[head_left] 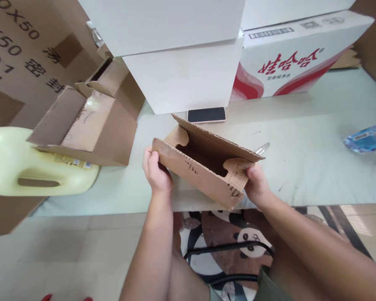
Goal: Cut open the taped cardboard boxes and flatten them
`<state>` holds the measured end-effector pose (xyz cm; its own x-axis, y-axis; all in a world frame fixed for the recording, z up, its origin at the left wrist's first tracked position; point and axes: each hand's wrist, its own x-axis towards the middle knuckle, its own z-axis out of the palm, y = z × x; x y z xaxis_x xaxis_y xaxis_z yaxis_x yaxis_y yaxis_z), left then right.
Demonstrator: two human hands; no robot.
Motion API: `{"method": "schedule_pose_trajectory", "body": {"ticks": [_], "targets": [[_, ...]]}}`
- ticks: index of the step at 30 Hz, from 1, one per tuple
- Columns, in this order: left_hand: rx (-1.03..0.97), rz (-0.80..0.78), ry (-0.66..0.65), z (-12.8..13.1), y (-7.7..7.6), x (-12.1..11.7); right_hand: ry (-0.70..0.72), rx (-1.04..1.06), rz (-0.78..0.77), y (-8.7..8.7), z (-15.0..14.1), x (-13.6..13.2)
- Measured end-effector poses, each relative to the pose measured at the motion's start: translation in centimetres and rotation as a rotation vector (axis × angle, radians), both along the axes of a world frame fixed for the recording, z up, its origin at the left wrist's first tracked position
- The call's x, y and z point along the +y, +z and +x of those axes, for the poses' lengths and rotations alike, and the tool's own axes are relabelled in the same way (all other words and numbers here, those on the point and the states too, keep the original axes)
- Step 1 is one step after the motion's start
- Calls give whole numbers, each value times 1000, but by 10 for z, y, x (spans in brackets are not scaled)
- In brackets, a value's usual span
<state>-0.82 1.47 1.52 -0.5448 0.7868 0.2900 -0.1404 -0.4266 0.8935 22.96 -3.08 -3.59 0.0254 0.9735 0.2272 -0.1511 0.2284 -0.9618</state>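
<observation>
Between my two hands is a brown cardboard box (200, 173), tilted, with its top flaps standing up and its dark inside showing. My left hand (158, 171) grips the box's left end, thumb on the near side. At the right end, my right hand (257, 184) holds the box with its thumb near the small folded flap; most of its fingers are hidden behind the cardboard. Just beyond the right corner, a clear, slim object (263, 148) lies on the table, partly covered by the box.
A smartphone (207, 115) lies by white boxes (184, 75). Left are an open cardboard box (109, 129) and a pale yellow jug (6, 163). A white-and-red carton (288, 62) stands at back right. A plastic bottle (368, 138) lies on the cloth-covered table (313, 167).
</observation>
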Motion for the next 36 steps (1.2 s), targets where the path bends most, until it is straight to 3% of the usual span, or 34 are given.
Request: {"method": "schedule_pose_trajectory", "body": {"ticks": [24, 36], "targets": [[30, -14, 20, 2, 4, -2, -25, -34, 38, 4, -2, -1], [58, -37, 34, 2, 3, -2, -30, -51, -15, 1, -1, -1]]}}
